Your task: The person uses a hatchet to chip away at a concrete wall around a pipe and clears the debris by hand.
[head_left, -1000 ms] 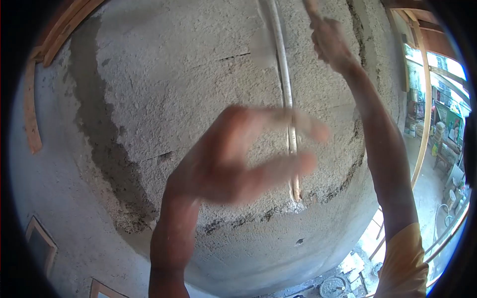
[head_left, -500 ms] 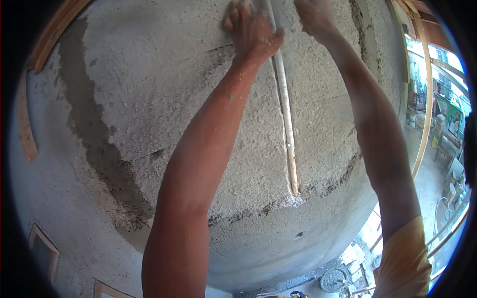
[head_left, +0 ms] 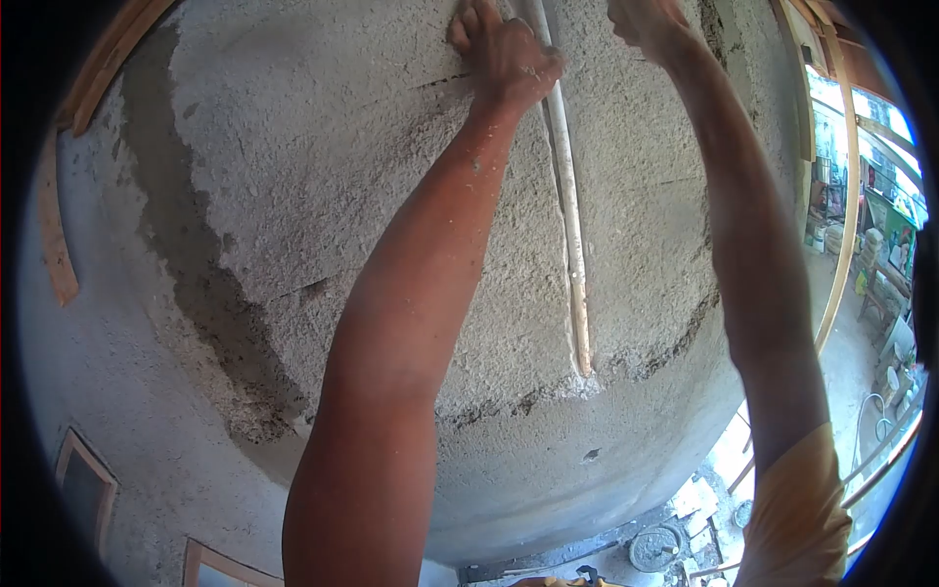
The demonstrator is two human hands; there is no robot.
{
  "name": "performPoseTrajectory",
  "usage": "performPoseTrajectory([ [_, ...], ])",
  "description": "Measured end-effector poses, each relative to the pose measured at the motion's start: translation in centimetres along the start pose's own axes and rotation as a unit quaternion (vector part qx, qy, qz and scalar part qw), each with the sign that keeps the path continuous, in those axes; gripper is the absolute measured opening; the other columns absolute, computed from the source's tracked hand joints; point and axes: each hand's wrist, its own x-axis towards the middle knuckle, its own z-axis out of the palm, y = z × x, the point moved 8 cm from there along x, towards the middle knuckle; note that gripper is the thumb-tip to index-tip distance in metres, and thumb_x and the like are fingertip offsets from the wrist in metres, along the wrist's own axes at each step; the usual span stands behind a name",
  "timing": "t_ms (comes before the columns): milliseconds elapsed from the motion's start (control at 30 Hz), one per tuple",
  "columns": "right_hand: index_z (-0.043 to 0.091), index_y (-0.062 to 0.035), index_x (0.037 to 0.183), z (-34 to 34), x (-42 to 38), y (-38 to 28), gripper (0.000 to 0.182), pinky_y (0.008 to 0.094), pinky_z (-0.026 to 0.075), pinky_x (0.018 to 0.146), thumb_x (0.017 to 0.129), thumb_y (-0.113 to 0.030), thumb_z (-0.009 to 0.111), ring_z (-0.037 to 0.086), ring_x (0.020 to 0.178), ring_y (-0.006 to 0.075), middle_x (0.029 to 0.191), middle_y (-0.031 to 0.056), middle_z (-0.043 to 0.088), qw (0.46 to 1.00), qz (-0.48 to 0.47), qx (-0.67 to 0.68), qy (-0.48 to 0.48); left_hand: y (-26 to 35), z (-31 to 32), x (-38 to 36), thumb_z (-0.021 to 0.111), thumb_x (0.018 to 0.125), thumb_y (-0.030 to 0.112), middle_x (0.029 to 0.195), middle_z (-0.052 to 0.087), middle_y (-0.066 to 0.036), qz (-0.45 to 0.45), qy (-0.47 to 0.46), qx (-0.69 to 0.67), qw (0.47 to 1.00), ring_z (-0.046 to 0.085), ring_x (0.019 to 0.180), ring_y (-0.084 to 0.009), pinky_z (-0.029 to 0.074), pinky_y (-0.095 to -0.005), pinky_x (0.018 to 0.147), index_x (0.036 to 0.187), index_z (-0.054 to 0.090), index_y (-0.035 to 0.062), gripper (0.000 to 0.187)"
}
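Note:
A long pale straightedge (head_left: 570, 225) lies upright against a rough plastered wall (head_left: 323, 166), its lower end resting in the wet plaster. My left hand (head_left: 504, 49) is raised high and closed on the straightedge near its top. My right hand (head_left: 648, 22) is also up at the top edge of the view, a little to the right of the straightedge; what it holds is cut off by the frame. Both arms stretch upward in front of the wall.
A darker wet band of plaster (head_left: 186, 254) runs down the left of the wall. Wooden strips (head_left: 54, 235) stand at the left edge. A doorway (head_left: 861, 245) opens at the right. A round pan (head_left: 653, 550) and debris lie on the floor below.
My left hand rose from mid-view, open and blurred, to the top of the straightedge and closed on it. The right hand stayed high and shifted slightly.

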Motion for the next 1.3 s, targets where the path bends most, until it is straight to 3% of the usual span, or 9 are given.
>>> performPoseTrajectory([
  [100,0.047,-0.0132,0.082,1.2,-0.7,0.2,0.056,0.0385,0.033,0.042,0.102,-0.066,0.047,0.040,0.046,0.0173,0.058,0.0016,0.042,0.985,-0.003,-0.058,0.161,0.0,-0.1,-0.5,0.085,0.079,0.032,0.155,0.033,-0.024,-0.003,0.006,-0.016,1.000,0.020,0.150,-0.0426,0.014,-0.0556,0.123,0.107,0.073,-0.0072,0.049],
  [200,0.049,-0.0093,0.093,0.0,2.0,0.4,0.061,0.0417,0.038,0.043,0.101,-0.069,0.044,0.043,0.048,0.0200,0.065,0.0040,0.048,0.989,0.041,-0.104,-0.098,-0.1,-0.3,-0.2,0.085,0.079,0.030,0.154,0.034,-0.023,0.015,0.025,-0.010,1.000,0.023,0.150,-0.0419,0.015,-0.0545,0.123,0.114,0.070,-0.0090,0.055],
  [367,0.047,-0.0116,0.085,1.0,0.3,0.7,0.052,0.0392,0.034,0.042,0.104,-0.061,0.047,0.040,0.047,0.0176,0.062,0.0017,0.043,0.991,0.014,-0.038,0.130,-0.4,0.1,-0.3,0.081,0.081,0.029,0.156,0.034,-0.022,0.002,0.020,0.014,1.000,0.022,0.150,-0.0416,0.014,-0.0529,0.124,0.127,0.062,-0.0123,0.065],
  [467,0.049,-0.0080,0.094,0.8,2.0,-0.3,0.056,0.0397,0.038,0.042,0.103,-0.063,0.044,0.043,0.049,0.0191,0.065,0.0032,0.045,0.988,0.028,-0.141,-0.054,-0.4,0.2,-0.1,0.078,0.084,0.029,0.158,0.031,-0.022,0.010,0.017,-0.003,1.000,0.019,0.152,-0.0415,0.012,-0.0538,0.124,0.129,0.061,-0.0126,0.064],
  [600,0.051,-0.0063,0.092,0.9,-0.6,-4.4,0.055,0.0403,0.042,0.044,0.103,-0.060,0.046,0.047,0.050,0.0198,0.064,0.0041,0.047,0.981,-0.060,-0.032,0.180,-0.8,0.5,0.1,0.075,0.086,0.028,0.161,0.028,-0.022,0.045,0.128,0.002,0.991,0.017,0.153,-0.0423,0.010,-0.0557,0.124,0.129,0.060,-0.0136,0.061],
  [767,0.046,-0.0058,0.114,1.6,3.3,-3.1,0.059,0.0394,0.040,0.044,0.102,-0.064,0.047,0.044,0.051,0.0181,0.072,0.0037,0.046,0.991,0.015,-0.128,0.043,-1.4,1.8,1.0,0.074,0.087,0.026,0.156,0.038,-0.026,-0.031,-0.115,0.002,0.993,0.028,0.149,-0.0431,0.018,-0.0558,0.124,0.133,0.062,-0.0027,0.055],
  [1133,0.038,-0.0183,0.070,1.9,4.3,-4.9,0.054,0.0371,0.025,0.042,0.105,-0.058,0.049,0.031,0.045,0.0140,0.055,-0.0018,0.033,0.997,-0.023,-0.005,0.079,-5.5,-5.9,-1.3,0.073,0.071,0.016,0.145,0.045,-0.036,0.082,-0.114,-0.048,0.989,0.036,0.144,-0.0474,0.033,-0.0492,0.120,0.111,0.077,0.0003,0.043],
  [1233,0.042,-0.0186,0.075,2.4,6.7,-3.3,0.052,0.0366,0.025,0.042,0.104,-0.061,0.048,0.031,0.045,0.0137,0.057,-0.0019,0.035,0.966,-0.086,-0.038,0.240,-7.6,-9.6,-2.7,0.070,0.074,0.009,0.149,0.042,-0.035,0.013,-0.162,-0.092,0.982,0.042,0.143,-0.0465,0.038,-0.0477,0.119,0.118,0.074,-0.0019,0.045],
  [1300,0.044,-0.0167,0.090,1.6,9.7,-2.4,0.049,0.0357,0.027,0.041,0.103,-0.063,0.047,0.032,0.045,0.0147,0.058,-0.0012,0.037,0.996,-0.008,-0.038,0.075,-8.5,-11.9,-3.7,0.070,0.080,0.012,0.150,0.042,-0.032,0.042,-0.153,-0.010,0.987,0.043,0.142,-0.0458,0.039,-0.0476,0.118,0.126,0.070,0.0008,0.047],
])
